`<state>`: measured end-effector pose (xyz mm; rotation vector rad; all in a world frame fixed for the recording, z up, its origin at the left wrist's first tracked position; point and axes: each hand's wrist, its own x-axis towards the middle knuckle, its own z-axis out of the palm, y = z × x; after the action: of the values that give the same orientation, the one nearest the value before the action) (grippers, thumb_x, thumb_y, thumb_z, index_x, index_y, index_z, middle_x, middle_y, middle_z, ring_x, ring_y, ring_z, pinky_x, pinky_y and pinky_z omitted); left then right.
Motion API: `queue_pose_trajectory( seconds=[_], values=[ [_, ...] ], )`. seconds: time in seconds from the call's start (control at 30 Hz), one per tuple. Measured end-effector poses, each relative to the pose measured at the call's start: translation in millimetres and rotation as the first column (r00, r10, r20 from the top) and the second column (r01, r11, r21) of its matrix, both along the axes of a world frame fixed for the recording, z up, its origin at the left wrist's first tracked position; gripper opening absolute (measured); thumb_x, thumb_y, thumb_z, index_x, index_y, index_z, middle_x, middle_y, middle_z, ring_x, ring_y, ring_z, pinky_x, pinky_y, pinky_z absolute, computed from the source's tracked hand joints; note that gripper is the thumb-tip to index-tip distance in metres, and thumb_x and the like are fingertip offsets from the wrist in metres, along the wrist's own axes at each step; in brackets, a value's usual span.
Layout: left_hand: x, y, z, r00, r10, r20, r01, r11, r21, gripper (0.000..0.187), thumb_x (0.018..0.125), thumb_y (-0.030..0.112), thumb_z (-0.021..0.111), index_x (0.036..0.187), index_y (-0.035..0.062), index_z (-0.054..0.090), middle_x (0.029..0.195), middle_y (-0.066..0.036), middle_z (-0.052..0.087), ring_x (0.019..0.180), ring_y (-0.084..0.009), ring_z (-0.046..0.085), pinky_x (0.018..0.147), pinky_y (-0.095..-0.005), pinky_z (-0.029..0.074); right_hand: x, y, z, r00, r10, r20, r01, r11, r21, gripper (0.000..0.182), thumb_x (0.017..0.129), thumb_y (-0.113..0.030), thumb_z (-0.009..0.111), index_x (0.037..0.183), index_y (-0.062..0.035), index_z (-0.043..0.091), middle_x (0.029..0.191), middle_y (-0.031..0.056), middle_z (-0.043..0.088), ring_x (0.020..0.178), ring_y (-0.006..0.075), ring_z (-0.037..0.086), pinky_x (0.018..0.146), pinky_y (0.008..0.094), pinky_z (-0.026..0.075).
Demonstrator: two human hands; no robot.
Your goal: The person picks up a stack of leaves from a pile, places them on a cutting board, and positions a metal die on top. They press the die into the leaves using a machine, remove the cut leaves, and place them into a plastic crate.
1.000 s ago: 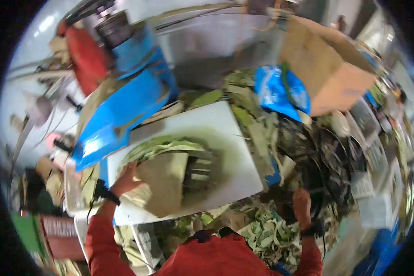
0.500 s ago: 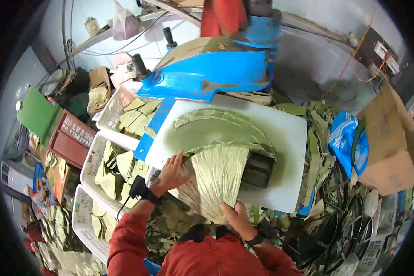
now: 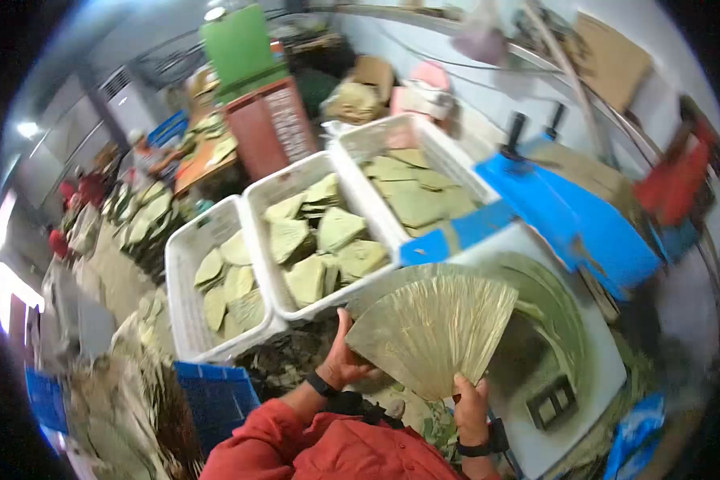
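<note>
The left hand [image 3: 344,360] grips one side of the leaf fan [image 3: 432,328] and the right hand [image 3: 472,408] pinches its narrow end, near the white basket [image 3: 340,296] with leaf pieces [image 3: 340,228] in it

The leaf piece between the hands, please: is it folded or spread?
Spread: the leaf piece narrows toward the right hand and opens into a broad, curved fan.

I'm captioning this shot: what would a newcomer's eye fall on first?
Probably the pale green fan in front of the red shirt, its narrow end gripped by the right hand. Beyond it, three white baskets hold green pieces. To their right is a bright blue panel.
</note>
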<state>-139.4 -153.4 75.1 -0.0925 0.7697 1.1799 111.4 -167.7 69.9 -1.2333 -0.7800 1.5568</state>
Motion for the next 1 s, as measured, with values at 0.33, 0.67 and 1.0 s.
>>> queue_pose_trajectory(
  seconds=[0.33,0.67,1.0],
  values=[
    [-106.0,-22.1,-106.6,0.905,0.325,-0.274,-0.316,0.946,0.077,0.047,0.089,0.025,0.058,0.126,-0.0003,0.045,0.125,-0.012,0.053,0.111,-0.0235,0.053,0.095,-0.0383,0.044,-180.6,77.3,-67.2,0.928,0.285,-0.241,-0.325,0.934,-0.150,0.045,0.079,0.002,0.051,0.124,0.0003,0.046,0.112,0.0098,0.057,0.101,0.0244,0.057,0.088,0.0364,0.047],
    [-286.5,-80.8,-214.4,0.373,0.883,0.286,-0.891,0.426,-0.155,0.040,0.092,0.029,0.053,0.122,0.0043,0.045,0.113,-0.012,0.056,0.097,-0.0242,0.057,0.086,-0.0370,0.048,-491.3,165.2,-112.9,0.546,0.835,-0.074,-0.835,0.534,-0.133,0.046,0.077,-0.002,0.063,0.121,0.0003,0.049,0.103,0.0046,0.059,0.087,0.0143,0.057,0.075,0.0265,0.046],
    [-251.8,-164.2,-254.0,0.329,0.939,-0.102,-0.838,0.240,-0.491,0.052,0.094,0.035,0.047,0.133,0.0034,0.033,0.117,-0.014,0.051,0.099,-0.0264,0.054,0.086,-0.0371,0.047,-722.9,206.5,-247.0,-0.002,0.899,0.438,-0.999,-0.023,0.044,0.062,0.070,-0.010,0.064,0.127,0.0023,0.044,0.115,0.0182,0.057,0.104,0.0237,0.056,0.085,0.0310,0.045]
  ],
)
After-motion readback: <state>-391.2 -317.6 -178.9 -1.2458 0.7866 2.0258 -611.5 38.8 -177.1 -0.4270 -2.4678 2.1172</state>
